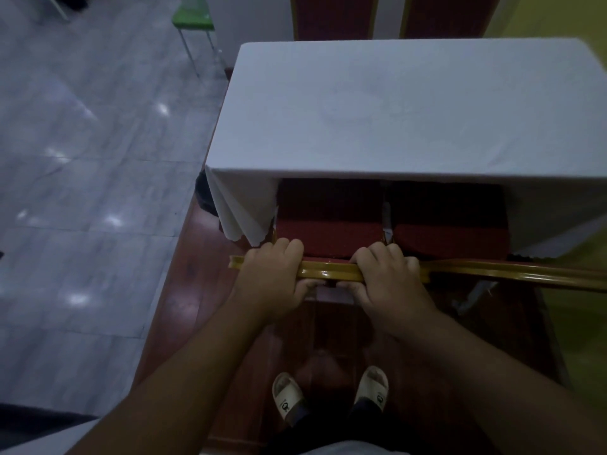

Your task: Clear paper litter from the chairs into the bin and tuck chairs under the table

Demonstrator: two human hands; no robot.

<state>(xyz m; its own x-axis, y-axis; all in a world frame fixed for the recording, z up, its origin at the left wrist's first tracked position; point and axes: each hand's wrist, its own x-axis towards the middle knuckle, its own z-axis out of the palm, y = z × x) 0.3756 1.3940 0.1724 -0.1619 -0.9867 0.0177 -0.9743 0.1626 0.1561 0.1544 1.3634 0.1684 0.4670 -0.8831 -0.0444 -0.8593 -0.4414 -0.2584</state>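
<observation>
While I look down, both hands are clamped on the gold top rail (328, 274) of the chair (328, 231), left hand (276, 277) near its left end, right hand (387, 277) toward its right end, fingers curled over. The rail runs crosswise, level with my knuckles. The red seat lies straight ahead of the hands, its front already under the counter (394, 110). I judge the push goes forward. No paper visible.

Two hands (272, 277), four red chairs (328, 231), one green chair (192, 16), one table (394, 110), two slippers (289, 394).
</observation>
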